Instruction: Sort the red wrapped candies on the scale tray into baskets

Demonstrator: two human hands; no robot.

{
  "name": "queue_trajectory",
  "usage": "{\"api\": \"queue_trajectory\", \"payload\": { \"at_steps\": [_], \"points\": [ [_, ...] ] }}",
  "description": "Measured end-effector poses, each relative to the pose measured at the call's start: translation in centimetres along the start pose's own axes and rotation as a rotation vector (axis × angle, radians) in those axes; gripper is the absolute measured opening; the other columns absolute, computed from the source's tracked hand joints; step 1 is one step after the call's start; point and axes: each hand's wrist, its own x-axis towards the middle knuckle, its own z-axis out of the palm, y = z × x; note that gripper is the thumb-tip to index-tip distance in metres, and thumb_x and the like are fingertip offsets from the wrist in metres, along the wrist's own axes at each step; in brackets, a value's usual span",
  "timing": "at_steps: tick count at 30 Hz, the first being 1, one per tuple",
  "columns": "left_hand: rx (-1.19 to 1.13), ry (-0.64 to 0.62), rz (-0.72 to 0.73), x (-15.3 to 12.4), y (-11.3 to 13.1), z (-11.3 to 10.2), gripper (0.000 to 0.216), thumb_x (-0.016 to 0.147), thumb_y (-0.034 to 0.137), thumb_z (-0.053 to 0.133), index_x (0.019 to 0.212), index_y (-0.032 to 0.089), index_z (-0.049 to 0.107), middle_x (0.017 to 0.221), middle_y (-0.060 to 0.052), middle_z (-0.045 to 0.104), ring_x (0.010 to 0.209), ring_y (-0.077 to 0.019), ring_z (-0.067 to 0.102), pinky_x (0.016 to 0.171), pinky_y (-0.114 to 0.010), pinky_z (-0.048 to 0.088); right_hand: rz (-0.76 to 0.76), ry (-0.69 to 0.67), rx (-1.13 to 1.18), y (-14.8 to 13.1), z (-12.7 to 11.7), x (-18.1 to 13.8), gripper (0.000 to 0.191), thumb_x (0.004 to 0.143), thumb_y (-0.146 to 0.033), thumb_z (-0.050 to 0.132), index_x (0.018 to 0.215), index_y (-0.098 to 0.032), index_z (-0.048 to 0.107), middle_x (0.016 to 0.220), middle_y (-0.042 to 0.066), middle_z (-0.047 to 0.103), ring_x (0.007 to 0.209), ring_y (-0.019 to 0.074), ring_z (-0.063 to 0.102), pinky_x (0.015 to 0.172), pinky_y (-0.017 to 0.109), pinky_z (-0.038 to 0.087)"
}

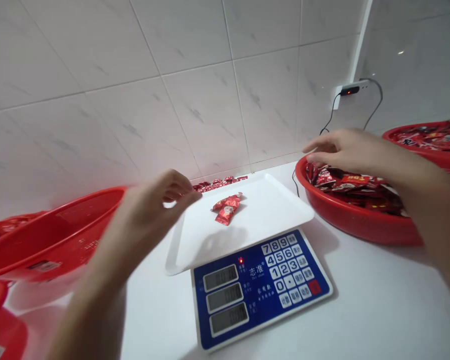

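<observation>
A blue-fronted digital scale carries a white tray, and a few red-wrapped packets lie near the middle of that tray. My left hand hovers at the tray's left edge, fingers loosely curled and thumb apart, with nothing visible in it. Over the left rim of a red basin hangs my right hand, its fingers and thumb parted and nothing seen between them. Dark and red packets fill this basin. My right forearm hides part of it.
At left stand a large red basket and another red container. More red packets lie behind the tray along the tiled wall. A second filled red basin is at far right. Cables run from a wall socket.
</observation>
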Motion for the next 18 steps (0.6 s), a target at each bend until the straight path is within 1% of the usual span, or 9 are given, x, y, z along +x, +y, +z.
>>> {"api": "queue_trajectory", "payload": {
  "at_steps": [2, 3, 4, 6, 9, 11, 13, 16, 18],
  "points": [
    [-0.076, 0.129, 0.006, -0.5, 0.8, -2.0, 0.019, 0.082, 0.042, 0.070, 0.080, 0.024, 0.065, 0.077, 0.001, 0.071, 0.071, -0.0158, 0.065, 0.067, -0.027, 0.052, -0.027, -0.154, -0.115, 2.5, 0.3, 0.2, 0.031, 0.085, -0.021, 0.064, 0.112, -0.013, 0.076, 0.096, 0.012, 0.076, 0.086, 0.0172, 0.069, 0.078, 0.033, 0.044],
    [-0.101, 0.188, 0.009, -0.8, 1.1, -2.8, 0.018, 0.081, 0.041, 0.072, 0.080, 0.024, 0.066, 0.076, 0.002, 0.071, 0.071, -0.0144, 0.064, 0.067, -0.026, 0.052, -0.075, -0.292, -0.104, 3.6, 0.9, 0.2, 0.039, 0.080, -0.018, 0.069, 0.118, -0.013, 0.074, 0.108, 0.014, 0.074, 0.095, 0.0172, 0.069, 0.079, 0.030, 0.044],
    [-0.114, 0.222, 0.005, -1.0, 1.3, -3.3, 0.018, 0.080, 0.040, 0.074, 0.079, 0.024, 0.066, 0.074, 0.003, 0.070, 0.070, -0.0136, 0.064, 0.066, -0.025, 0.052, -0.051, -0.293, -0.124, 4.5, 1.5, 0.1, 0.046, 0.073, -0.013, 0.073, 0.119, -0.015, 0.074, 0.121, 0.016, 0.070, 0.106, 0.0193, 0.067, 0.082, 0.029, 0.044],
    [-0.107, 0.194, -0.001, -1.3, 1.6, -3.6, 0.017, 0.080, 0.040, 0.074, 0.080, 0.025, 0.067, 0.075, 0.004, 0.071, 0.071, -0.0137, 0.065, 0.066, -0.025, 0.052, -0.080, -0.292, -0.173, 5.7, 2.8, -0.3, 0.055, 0.070, -0.003, 0.071, 0.124, -0.014, 0.072, 0.141, 0.024, 0.055, 0.129, 0.0267, 0.055, 0.093, 0.031, 0.042],
    [-0.104, 0.099, -0.014, -1.3, 2.0, -3.1, 0.018, 0.083, 0.041, 0.070, 0.079, 0.024, 0.068, 0.078, 0.001, 0.073, 0.074, -0.0159, 0.067, 0.069, -0.029, 0.052, -0.098, -0.291, -0.225, 6.1, 3.9, -0.6, 0.056, 0.071, -0.002, 0.065, 0.127, -0.009, 0.070, 0.143, 0.030, 0.050, 0.135, 0.0343, 0.047, 0.097, 0.038, 0.040],
    [-0.128, 0.140, -0.013, -1.2, 2.2, -2.6, 0.017, 0.084, 0.039, 0.069, 0.078, 0.023, 0.066, 0.077, 0.001, 0.072, 0.075, -0.0160, 0.068, 0.071, -0.029, 0.052, -0.112, -0.273, -0.227, 6.1, 3.9, -0.4, 0.052, 0.071, -0.005, 0.065, 0.122, -0.009, 0.072, 0.136, 0.029, 0.055, 0.133, 0.0336, 0.049, 0.097, 0.038, 0.039],
    [-0.151, 0.186, -0.024, -1.1, 2.3, -2.4, 0.017, 0.084, 0.037, 0.069, 0.077, 0.022, 0.065, 0.074, 0.002, 0.071, 0.074, -0.0154, 0.067, 0.071, -0.028, 0.052, -0.144, -0.284, -0.208, 6.4, 3.4, 0.2, 0.042, 0.069, -0.008, 0.066, 0.108, -0.012, 0.079, 0.125, 0.023, 0.062, 0.125, 0.0282, 0.056, 0.095, 0.033, 0.040],
    [-0.154, 0.198, -0.038, -1.1, 2.1, -2.5, 0.016, 0.084, 0.038, 0.070, 0.078, 0.023, 0.066, 0.073, 0.003, 0.070, 0.072, -0.0145, 0.067, 0.069, -0.027, 0.052, -0.189, -0.378, -0.152, 7.3, 2.6, 1.5, 0.029, 0.063, -0.009, 0.066, 0.087, -0.016, 0.081, 0.103, 0.013, 0.070, 0.097, 0.0204, 0.067, 0.084, 0.028, 0.046],
    [-0.130, 0.195, -0.021, -1.0, 1.8, -2.6, 0.017, 0.083, 0.039, 0.069, 0.078, 0.024, 0.067, 0.073, 0.003, 0.071, 0.071, -0.0140, 0.067, 0.067, -0.026, 0.051, -0.215, -0.476, -0.147, 7.9, 2.1, 2.3, 0.028, 0.063, -0.013, 0.067, 0.088, -0.017, 0.080, 0.097, 0.011, 0.071, 0.086, 0.0219, 0.068, 0.080, 0.030, 0.050]
  ]
}}
